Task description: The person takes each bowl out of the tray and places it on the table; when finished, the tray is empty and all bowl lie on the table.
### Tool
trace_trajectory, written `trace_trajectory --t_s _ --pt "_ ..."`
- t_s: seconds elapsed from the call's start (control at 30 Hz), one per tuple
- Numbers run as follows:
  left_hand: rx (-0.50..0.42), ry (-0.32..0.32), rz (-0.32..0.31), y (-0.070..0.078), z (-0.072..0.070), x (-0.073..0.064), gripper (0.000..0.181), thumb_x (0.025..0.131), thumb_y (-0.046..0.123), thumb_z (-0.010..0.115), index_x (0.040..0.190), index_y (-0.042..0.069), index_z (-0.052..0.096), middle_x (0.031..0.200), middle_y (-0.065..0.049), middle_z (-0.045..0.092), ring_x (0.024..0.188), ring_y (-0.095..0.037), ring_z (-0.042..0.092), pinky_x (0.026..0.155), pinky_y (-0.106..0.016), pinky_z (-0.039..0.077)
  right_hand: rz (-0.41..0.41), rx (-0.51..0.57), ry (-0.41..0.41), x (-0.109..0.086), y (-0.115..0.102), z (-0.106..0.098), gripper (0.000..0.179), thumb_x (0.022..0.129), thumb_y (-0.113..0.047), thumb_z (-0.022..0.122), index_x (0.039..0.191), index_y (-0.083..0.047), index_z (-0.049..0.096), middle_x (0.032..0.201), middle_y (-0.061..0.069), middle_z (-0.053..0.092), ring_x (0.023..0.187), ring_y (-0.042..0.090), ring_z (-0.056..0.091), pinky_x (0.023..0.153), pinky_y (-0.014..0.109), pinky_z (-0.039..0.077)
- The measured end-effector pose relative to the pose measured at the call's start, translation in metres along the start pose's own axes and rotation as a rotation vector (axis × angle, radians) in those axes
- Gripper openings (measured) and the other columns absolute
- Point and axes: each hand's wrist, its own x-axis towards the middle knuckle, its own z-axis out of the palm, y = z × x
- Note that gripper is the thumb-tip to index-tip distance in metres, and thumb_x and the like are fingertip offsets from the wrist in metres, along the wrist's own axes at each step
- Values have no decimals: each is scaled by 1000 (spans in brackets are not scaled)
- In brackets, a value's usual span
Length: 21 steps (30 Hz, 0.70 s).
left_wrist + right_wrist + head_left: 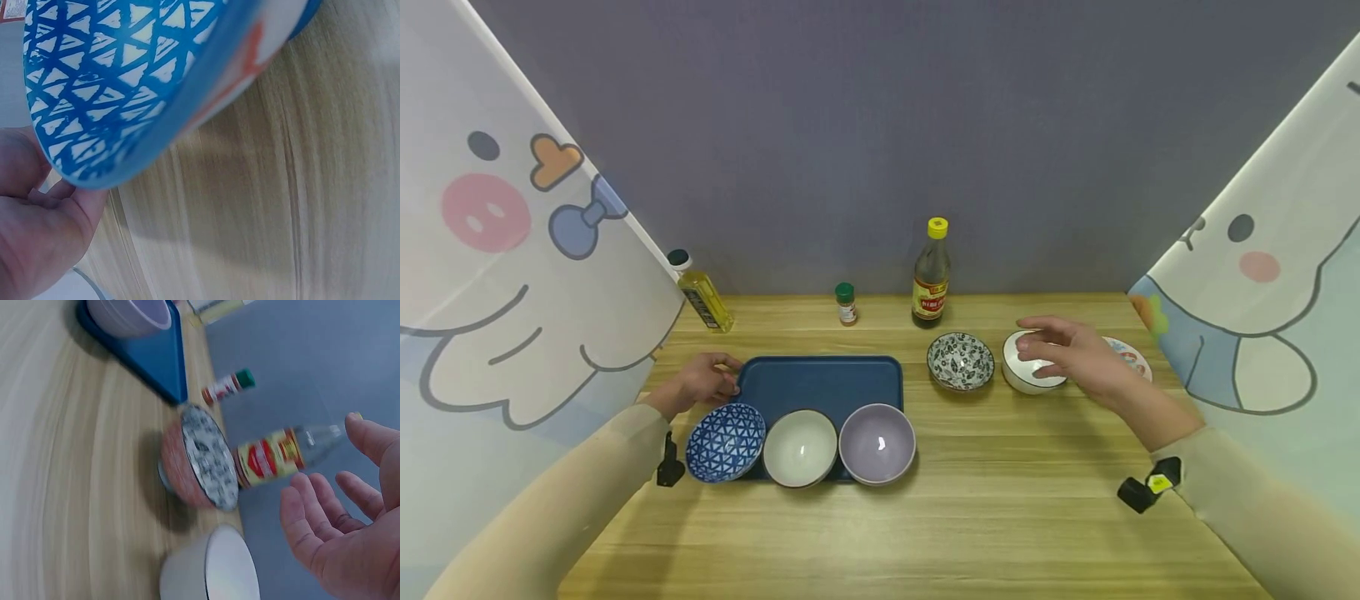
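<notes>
My left hand (706, 381) is at the left edge of the dark blue tray (820, 372), fingers loosely bent with the tips right by its rim. Beside it sits a blue-and-white triangle-patterned bowl (726, 442), which hides part of the fingers in the left wrist view. A cream bowl (801, 448) and a lilac bowl (877, 444) stand along the tray's near side. My right hand (1078, 354) hovers over a white bowl (1024, 375) with spread fingers and nothing in them. Left of that bowl is a floral-patterned bowl (209, 456), reddish outside.
At the back stand a yellow-capped sauce bottle (931, 279), a small green-lidded spice jar (846, 304) and an oil bottle (703, 296). A patterned plate (1131, 356) lies partly behind my right hand. A grey wall and printed side curtains bound the wooden table (1000, 517).
</notes>
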Motion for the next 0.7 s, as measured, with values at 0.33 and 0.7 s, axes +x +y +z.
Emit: trace_trajectory --t_s 0.33,0.7 --pt "-19 -1 6 -4 2 2 52 93 -9 64 142 -12 45 99 -14 69 84 -22 68 76 -39 61 10 17 -126 25 0 61 61 98 -23 71 150 -3 48 135 25 58 108 18 67 88 41 58" --pt "-3 16 -12 -1 1 1 51 93 -8 64 141 -10 47 101 -15 67 88 -24 68 80 -42 61 -4 71 -236 41 16 117 61 93 -18 76 147 -4 52 133 31 58 108 28 69 92 58 56"
